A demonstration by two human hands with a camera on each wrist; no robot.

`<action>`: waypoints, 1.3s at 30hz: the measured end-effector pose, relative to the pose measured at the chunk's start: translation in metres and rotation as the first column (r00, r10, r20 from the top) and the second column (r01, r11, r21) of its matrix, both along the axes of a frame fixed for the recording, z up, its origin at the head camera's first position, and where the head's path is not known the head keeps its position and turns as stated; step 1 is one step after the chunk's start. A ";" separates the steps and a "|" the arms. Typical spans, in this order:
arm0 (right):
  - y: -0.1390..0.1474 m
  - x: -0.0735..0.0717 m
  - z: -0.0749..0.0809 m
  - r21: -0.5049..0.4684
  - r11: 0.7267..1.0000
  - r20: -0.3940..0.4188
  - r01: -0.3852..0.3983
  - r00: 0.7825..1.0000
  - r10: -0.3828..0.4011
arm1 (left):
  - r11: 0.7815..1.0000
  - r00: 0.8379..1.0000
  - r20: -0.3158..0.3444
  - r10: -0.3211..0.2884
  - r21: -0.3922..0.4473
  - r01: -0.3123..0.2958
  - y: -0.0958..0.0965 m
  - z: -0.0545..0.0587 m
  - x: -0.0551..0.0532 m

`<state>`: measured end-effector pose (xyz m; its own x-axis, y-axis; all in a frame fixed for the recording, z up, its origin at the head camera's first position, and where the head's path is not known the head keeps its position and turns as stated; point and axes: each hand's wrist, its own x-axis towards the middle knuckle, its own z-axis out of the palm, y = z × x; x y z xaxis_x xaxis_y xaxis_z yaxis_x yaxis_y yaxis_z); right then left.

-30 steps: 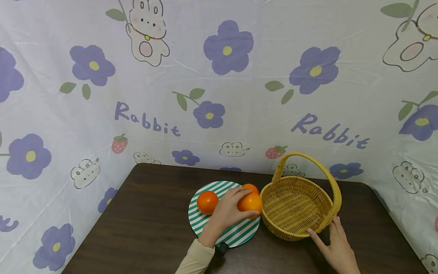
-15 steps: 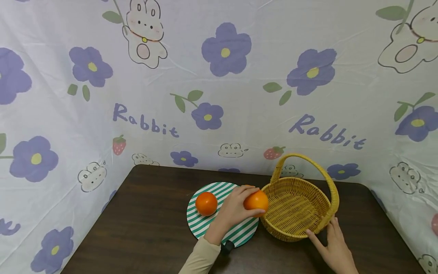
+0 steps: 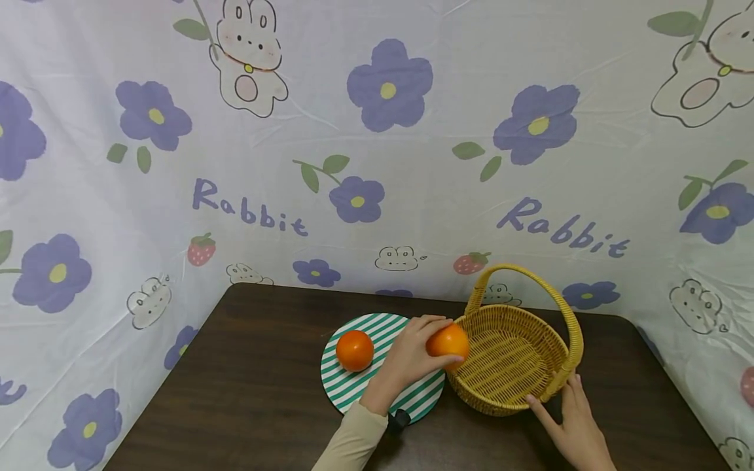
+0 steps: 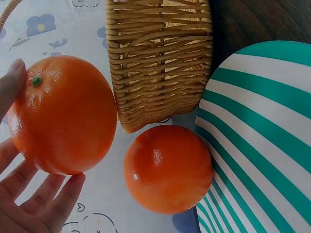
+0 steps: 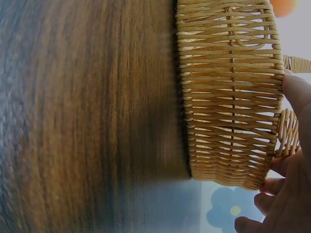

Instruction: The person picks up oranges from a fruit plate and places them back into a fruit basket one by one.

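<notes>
My left hand point(image 3: 409, 353) grips an orange point(image 3: 449, 345) between thumb and fingers, just above the left rim of a yellow wicker basket point(image 3: 491, 400). The left wrist view shows this held orange point(image 4: 65, 116) with a small green stem spot. Another orange point(image 4: 167, 170), beside the basket in that view, is hidden behind my hand in the head view. A further orange point(image 3: 355, 350) sits on the left of a round green-and-white striped mat point(image 3: 347, 386). My right hand point(image 3: 574, 422) holds the basket's front right side, its thumb at the rim near the handle base.
The basket's arched handle point(image 3: 550, 288) rises over its bare woven inside. Everything stands on a dark wooden table point(image 3: 247, 392). A printed cloth point(image 3: 412, 163) with rabbits and flowers hangs behind and at both sides.
My left hand has carried the orange to the right, from over the mat to the basket's left rim. The right hand keeps its place on the basket.
</notes>
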<state>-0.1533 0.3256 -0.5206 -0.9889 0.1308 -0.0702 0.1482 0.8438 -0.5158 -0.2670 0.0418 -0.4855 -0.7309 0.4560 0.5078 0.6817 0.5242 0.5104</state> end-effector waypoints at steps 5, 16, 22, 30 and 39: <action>0.000 0.000 -0.001 -0.003 1.000 -0.012 -0.001 1.000 0.001 | 1.000 1.000 0.012 -0.005 0.003 0.005 0.003 0.000 -0.002; 0.000 0.001 -0.004 -0.019 1.000 -0.052 -0.007 0.999 0.006 | 1.000 1.000 -0.001 -0.006 0.001 0.006 0.010 -0.001 -0.008; 0.000 0.000 -0.003 -0.010 1.000 -0.011 0.004 1.000 -0.004 | 1.000 1.000 -0.005 -0.007 -0.018 0.007 0.014 -0.003 -0.015; 0.001 -0.002 0.000 -0.013 1.000 0.029 0.011 1.000 -0.011 | 1.000 1.000 0.023 -0.012 -0.023 0.012 0.017 -0.005 -0.023; 0.000 -0.003 0.001 -0.023 1.000 0.060 0.012 0.998 -0.010 | 0.999 1.000 0.028 -0.011 -0.042 0.013 0.023 -0.004 -0.028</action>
<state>-0.1562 0.3257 -0.5199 -0.9814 0.1392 -0.1323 0.1885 0.8298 -0.5253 -0.2951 0.0644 -0.4894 -0.7386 0.4853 0.4680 0.6741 0.5373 0.5068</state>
